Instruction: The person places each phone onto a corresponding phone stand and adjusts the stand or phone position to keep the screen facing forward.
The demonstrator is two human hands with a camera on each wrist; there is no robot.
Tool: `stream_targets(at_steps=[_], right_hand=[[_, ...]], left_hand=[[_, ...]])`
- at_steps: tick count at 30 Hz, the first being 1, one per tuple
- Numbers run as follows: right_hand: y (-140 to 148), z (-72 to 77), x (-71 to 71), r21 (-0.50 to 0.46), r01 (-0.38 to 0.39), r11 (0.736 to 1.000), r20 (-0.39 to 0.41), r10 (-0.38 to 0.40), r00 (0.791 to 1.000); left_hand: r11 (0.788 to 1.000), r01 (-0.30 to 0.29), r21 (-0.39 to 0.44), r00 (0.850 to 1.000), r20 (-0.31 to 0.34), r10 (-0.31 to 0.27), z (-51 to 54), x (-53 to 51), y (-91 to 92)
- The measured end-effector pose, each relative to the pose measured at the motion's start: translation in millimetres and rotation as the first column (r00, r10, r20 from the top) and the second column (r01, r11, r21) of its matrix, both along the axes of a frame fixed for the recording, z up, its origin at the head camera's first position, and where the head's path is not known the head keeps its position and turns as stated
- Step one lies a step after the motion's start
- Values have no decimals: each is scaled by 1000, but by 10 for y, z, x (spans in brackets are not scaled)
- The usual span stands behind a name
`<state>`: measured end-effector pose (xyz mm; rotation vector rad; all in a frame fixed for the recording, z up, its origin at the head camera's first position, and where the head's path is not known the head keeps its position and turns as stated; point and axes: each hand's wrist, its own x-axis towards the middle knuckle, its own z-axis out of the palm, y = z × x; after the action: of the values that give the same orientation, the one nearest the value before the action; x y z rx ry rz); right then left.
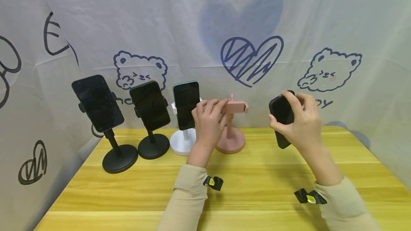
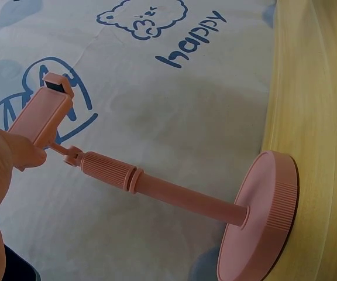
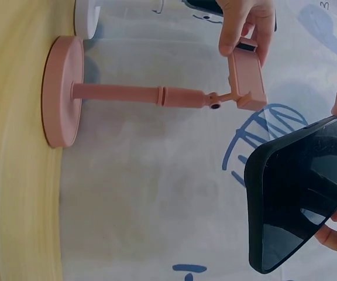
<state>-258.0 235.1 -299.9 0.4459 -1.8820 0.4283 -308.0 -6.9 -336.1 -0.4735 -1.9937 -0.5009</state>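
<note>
A pink phone stand [image 1: 230,142] stands on the table, its clamp head [image 2: 43,114] tilted and holding no phone. My left hand [image 1: 209,118] pinches the left end of that clamp between thumb and fingers, as the right wrist view also shows. In my right hand [image 1: 303,122] is a black smartphone [image 3: 300,187], gripped by its edges between thumb and fingers. It is held in the air to the right of the pink stand, apart from it, with its dark screen partly covered by the hand.
Left of the pink stand, a white stand [image 1: 182,142] holds a phone [image 1: 186,99]. Two black stands, one nearer [image 1: 120,159] and one behind [image 1: 154,148], hold dark phones [image 1: 97,102] too. A printed cloth [image 1: 192,20] hangs behind the wooden table [image 1: 250,191].
</note>
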Motion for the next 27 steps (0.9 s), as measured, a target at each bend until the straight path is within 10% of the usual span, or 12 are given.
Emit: stream_targets(at_steps=[27], right_hand=[[-337,42,-44,-97,-55,994,-7,55,998]], left_hand=[[1000,-4,-3,1000,4,4,1,10,5]])
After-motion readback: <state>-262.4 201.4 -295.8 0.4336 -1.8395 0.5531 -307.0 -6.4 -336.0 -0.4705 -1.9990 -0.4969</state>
